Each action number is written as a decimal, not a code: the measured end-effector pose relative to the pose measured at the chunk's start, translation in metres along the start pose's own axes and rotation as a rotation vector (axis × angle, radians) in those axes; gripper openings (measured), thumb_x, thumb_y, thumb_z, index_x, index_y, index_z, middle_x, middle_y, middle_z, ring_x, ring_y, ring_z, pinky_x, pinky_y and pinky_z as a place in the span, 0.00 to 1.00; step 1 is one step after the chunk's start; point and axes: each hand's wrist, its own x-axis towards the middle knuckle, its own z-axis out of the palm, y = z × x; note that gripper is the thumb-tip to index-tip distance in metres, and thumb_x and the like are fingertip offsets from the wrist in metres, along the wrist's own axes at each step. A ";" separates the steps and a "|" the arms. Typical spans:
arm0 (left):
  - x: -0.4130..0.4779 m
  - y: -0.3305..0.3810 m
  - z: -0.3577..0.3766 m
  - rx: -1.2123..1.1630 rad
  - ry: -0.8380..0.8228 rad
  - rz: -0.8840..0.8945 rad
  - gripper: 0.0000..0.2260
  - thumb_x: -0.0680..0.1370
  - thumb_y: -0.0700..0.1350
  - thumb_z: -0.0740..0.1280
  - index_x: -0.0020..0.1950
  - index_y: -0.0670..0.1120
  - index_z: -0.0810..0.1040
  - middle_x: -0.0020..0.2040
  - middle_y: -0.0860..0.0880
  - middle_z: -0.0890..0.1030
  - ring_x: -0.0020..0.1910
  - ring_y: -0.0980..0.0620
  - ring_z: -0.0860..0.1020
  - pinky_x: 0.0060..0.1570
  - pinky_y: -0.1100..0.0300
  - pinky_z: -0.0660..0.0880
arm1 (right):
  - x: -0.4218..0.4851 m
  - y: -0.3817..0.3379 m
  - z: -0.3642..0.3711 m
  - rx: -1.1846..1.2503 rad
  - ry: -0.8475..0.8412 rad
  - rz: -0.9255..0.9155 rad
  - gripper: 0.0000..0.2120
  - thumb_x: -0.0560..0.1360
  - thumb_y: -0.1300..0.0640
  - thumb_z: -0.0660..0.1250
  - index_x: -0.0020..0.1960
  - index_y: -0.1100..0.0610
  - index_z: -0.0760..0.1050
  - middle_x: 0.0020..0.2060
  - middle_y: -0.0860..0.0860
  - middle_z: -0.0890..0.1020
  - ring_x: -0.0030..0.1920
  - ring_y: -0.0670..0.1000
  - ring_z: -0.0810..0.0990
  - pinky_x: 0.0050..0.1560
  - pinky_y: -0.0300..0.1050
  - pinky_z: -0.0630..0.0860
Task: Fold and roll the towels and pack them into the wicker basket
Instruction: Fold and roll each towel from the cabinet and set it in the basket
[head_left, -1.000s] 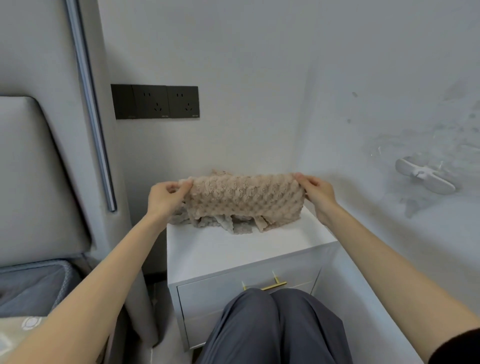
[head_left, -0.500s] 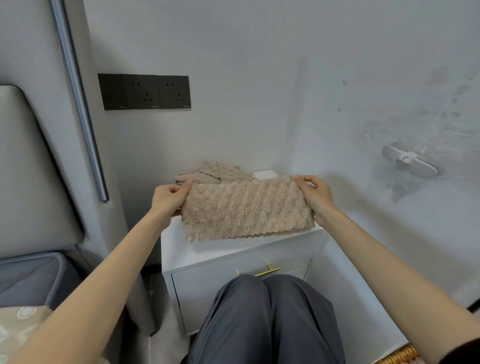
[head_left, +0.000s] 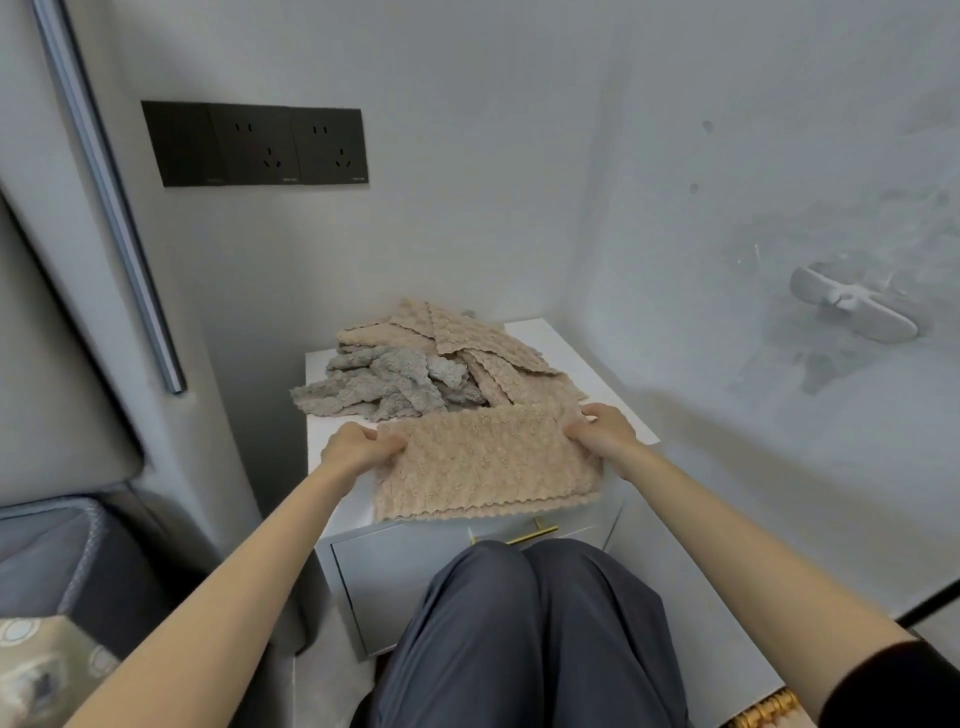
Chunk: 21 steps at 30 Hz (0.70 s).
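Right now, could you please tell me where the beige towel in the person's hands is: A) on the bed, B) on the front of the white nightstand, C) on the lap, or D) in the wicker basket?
B: the beige towel lies across the front of the white nightstand, its ends held by the left hand and right hand.

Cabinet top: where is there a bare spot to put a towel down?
The cabinet top is bare at the back right corner, between the towel pile and the wall, and in a thin strip along the left edge by the left hand. The right hand and beige towel crowd the front.
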 end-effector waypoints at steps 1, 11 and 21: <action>0.002 0.000 0.003 0.015 0.018 0.004 0.21 0.74 0.49 0.71 0.26 0.46 0.66 0.27 0.49 0.66 0.30 0.51 0.65 0.37 0.58 0.62 | 0.000 0.001 0.001 -0.083 0.063 -0.028 0.10 0.73 0.58 0.65 0.51 0.62 0.80 0.49 0.59 0.81 0.52 0.58 0.77 0.54 0.50 0.72; 0.017 -0.005 0.011 -0.060 0.137 0.070 0.17 0.80 0.44 0.61 0.32 0.46 0.63 0.28 0.48 0.68 0.30 0.50 0.68 0.36 0.57 0.65 | -0.007 0.021 0.005 -0.070 0.157 -0.214 0.09 0.80 0.52 0.57 0.51 0.58 0.69 0.36 0.52 0.76 0.37 0.53 0.73 0.36 0.46 0.64; 0.013 -0.004 0.009 0.024 0.132 0.165 0.09 0.82 0.48 0.59 0.51 0.42 0.67 0.45 0.41 0.76 0.43 0.45 0.72 0.43 0.54 0.66 | -0.016 0.036 0.009 -0.087 0.155 -0.316 0.09 0.82 0.51 0.56 0.52 0.57 0.67 0.31 0.52 0.76 0.29 0.50 0.71 0.33 0.45 0.66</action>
